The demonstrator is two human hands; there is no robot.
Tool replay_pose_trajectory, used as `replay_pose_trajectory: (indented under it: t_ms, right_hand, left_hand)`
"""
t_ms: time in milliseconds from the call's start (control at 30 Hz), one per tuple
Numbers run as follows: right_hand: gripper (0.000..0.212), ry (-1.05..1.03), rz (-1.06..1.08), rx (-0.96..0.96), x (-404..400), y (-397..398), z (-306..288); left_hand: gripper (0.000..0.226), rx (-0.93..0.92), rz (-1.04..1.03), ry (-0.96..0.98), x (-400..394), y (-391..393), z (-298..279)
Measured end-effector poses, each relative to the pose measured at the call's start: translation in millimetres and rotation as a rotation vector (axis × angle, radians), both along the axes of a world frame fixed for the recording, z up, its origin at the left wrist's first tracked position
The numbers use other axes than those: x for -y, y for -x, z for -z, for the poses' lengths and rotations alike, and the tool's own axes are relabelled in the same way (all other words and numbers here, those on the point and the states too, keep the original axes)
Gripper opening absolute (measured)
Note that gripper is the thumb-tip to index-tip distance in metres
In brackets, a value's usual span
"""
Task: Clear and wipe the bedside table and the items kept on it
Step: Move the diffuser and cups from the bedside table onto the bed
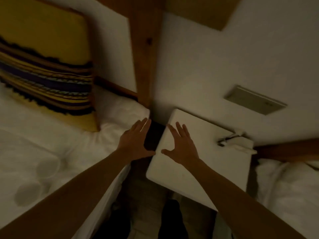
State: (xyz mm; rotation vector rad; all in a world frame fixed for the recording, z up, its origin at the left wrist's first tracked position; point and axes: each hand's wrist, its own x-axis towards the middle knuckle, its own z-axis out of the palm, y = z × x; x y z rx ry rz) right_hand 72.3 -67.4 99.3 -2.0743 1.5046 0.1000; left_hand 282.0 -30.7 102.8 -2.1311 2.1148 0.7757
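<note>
At the far left, a yellow cushion (pixel 46 66) with dark woven stripes leans upright against the headboard of a bed (pixel 51 144) covered in white linen. 2 pale round shapes lie low on the bed cover near the left edge; the dim light does not let me tell what they are. A wooden post (pixel 145 54) rises between the bed and the white wall.

The left hand (pixel 136 142) reaches forward with its fingers straight and slightly spread, palm down, over the corner of the pillow and the dark gap between bed and table. It holds nothing. In that gap, just beside the left hand's fingers, sits a dark object (pixel 153 137); it is too dim to identify.

The right hand (pixel 181 145) is also flat and spread, thumb stretched out toward the left hand, its palm over the near-left part of the bedside table (pixel 215 161). Whether it touches the surface or hovers just above it, I cannot tell. The white tabletop stands between the 2 beds, pushed against the wall.

At the table's far right corner lies a pair of glasses (pixel 227 138) on or beside a folded white cloth (pixel 243 144). On the wall above is a flat switch plate (pixel 255 100). At the far right, a second bed (pixel 290 187) with white linen shows.
</note>
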Motion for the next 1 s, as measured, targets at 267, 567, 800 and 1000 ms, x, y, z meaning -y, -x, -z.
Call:
replay_pose_trajectory:
  t_ms: [267, 567, 800, 1000]
  right_hand:
    - [0.105, -0.116, 0.221, -0.1, -17, 157, 35]
    - [0.087, -0.141, 0.342, -0.112, -20, 275, 70]
    - [0.059, 0.045, 0.453, -0.045, 28, 319, 78]
    - [0.059, -0.051, 0.325, -0.111, 62, 331, 93]
  left_hand:
    - [0.126, 0.01, 0.195, -0.058, 60, 145, 21]
    - [0.123, -0.016, 0.349, -0.128, 95, 278, 66]
    - [0.104, -0.251, 0.113, -0.134, 115, 319, 104]
    - [0.061, -0.414, 0.038, -0.074, 129, 330, 115]
